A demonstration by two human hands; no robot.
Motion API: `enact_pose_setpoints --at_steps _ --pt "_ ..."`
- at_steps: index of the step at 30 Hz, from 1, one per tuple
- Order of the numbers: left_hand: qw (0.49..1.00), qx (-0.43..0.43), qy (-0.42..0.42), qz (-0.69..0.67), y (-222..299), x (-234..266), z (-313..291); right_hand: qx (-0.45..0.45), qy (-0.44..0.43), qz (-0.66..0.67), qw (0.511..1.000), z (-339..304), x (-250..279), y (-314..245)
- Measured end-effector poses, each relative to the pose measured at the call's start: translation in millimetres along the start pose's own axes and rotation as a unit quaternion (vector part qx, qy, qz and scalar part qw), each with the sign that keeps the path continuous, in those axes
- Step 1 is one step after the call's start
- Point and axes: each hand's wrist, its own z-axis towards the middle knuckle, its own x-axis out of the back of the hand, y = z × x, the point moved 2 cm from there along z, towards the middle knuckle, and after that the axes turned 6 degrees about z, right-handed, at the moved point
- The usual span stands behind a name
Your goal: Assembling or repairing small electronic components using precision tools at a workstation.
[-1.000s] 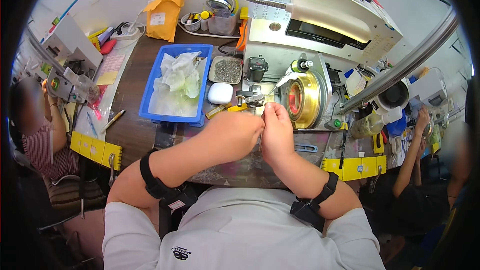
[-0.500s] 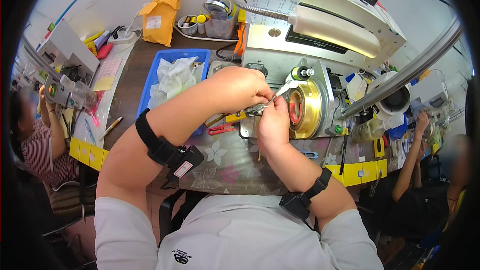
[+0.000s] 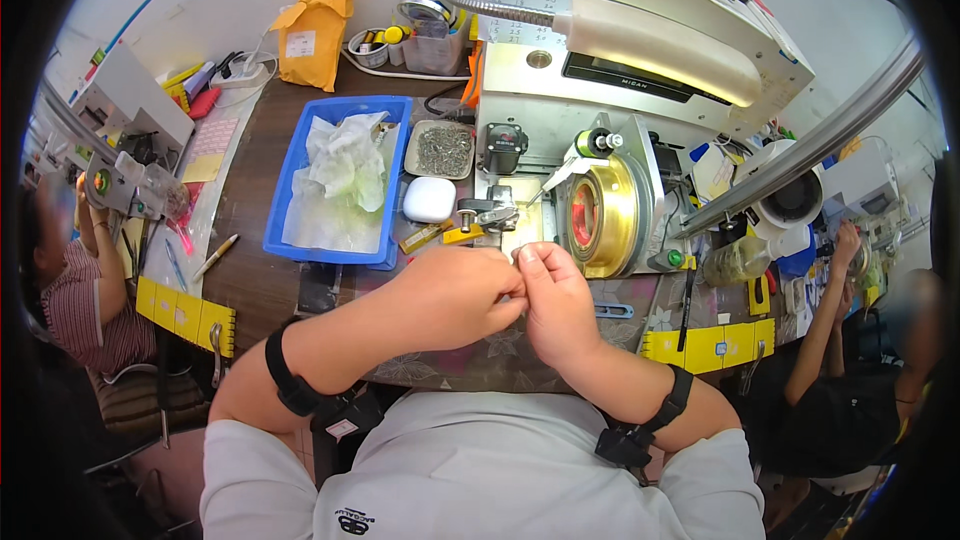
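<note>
Close to my body, my left hand and my right hand meet, fingertips against fingertips. Both are closed in a pinch. Whatever lies between the fingers is hidden or too small to name. Just beyond them is a bench machine with a small metal fixture and a white pointed arm. To the right of the fixture stands a brass-coloured wheel with a red inner ring. Neither hand touches the machine.
On the left stand a blue tray with crumpled white paper, a dish of small metal pieces and a white rounded case. A lamp hangs over the machine. People sit at benches on both sides.
Both hands have drawn back from the fixture toward my body, still together. The metal-piece dish, the white case and the fixture, hidden before by my left arm and hands, now show.
</note>
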Motion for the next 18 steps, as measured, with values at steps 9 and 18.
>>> enact_pose_setpoints --at_steps 9,18 --pt "0.882 0.224 0.110 -0.400 -4.2 -48.5 -2.6 0.265 -0.142 -0.485 0.821 -28.3 18.3 -18.6" --pt "0.952 0.202 0.153 -0.170 -7.8 -39.7 -14.3 -0.129 -0.134 -0.459 0.869 -30.6 47.3 -2.1"
